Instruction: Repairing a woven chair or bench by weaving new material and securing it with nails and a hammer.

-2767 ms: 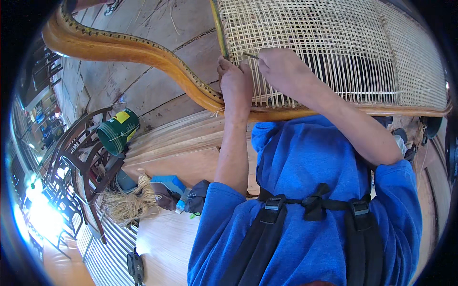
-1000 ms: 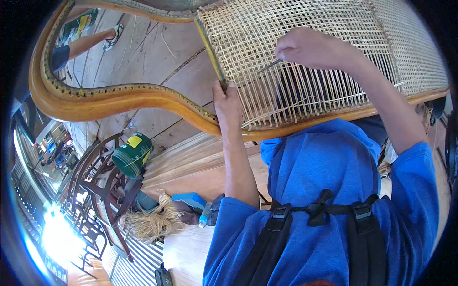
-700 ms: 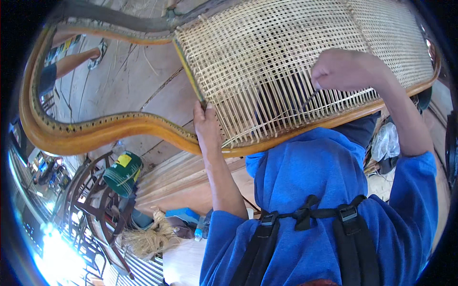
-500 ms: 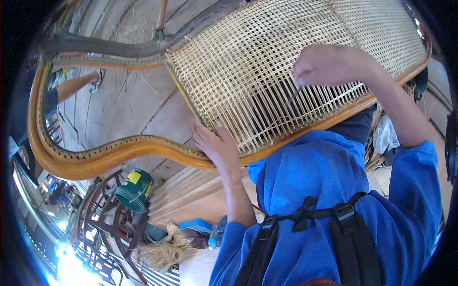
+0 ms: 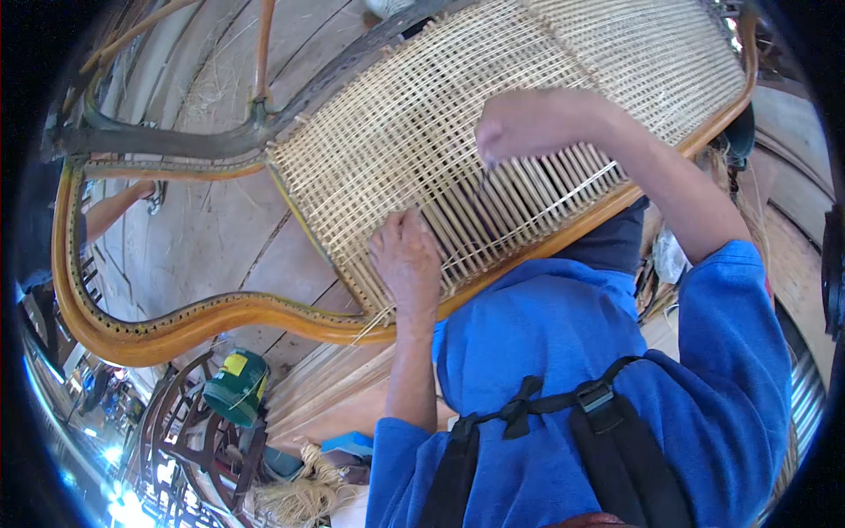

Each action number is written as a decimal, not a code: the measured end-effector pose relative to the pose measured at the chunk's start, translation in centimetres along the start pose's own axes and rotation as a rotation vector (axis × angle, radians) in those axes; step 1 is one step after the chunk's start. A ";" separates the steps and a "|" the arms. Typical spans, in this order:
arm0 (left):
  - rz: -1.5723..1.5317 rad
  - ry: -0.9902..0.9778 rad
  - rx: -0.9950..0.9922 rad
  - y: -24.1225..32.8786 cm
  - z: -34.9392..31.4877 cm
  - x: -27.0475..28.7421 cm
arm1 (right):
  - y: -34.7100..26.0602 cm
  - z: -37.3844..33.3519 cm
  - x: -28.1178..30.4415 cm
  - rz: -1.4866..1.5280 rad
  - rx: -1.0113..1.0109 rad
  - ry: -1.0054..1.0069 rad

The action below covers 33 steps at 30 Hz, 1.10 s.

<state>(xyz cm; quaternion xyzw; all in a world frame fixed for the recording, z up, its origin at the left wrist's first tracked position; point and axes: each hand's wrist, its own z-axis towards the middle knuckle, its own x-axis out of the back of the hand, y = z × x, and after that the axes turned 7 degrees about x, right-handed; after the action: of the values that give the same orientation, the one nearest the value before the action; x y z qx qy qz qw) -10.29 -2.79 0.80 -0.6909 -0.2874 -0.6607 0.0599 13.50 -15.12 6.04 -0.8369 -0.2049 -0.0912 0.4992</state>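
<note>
Curled around what appears to be a slender dark tool (image 5: 482, 179), the right hand (image 5: 532, 128) is held just above the woven cane panel (image 5: 378, 150), where wider gaps are left between strands below the grip. Left of it, the left hand (image 5: 407, 260) is laid on the panel, fingers bent; whether a strand is pinched there cannot be told. For clean work, the tool would best be kept low and each strand lifted without creasing, with the panel steadied close by. Farther left, the curved wooden frame (image 5: 202, 327) is pierced with small holes; beyond it, a green bucket (image 5: 236, 387) is seen.
</note>
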 end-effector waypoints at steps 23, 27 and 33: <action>-0.079 -0.187 -0.733 16.5 -2.4 -3.7 | 7.0 -26.8 -39.5 0.517 -0.953 0.930; -0.028 -0.275 -0.680 17.5 -2.9 -3.9 | 5.6 -27.9 -37.1 0.310 -0.802 1.130; 0.079 -0.261 -0.750 19.9 -3.4 -3.6 | 15.4 -34.0 -27.2 0.100 -0.788 1.810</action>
<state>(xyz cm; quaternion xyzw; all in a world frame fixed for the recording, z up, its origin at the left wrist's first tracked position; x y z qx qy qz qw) -3.67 -21.96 3.73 -0.7535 -0.0044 -0.6236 -0.2083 -2.57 -58.12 0.56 -0.5653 0.3347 -0.7375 0.1564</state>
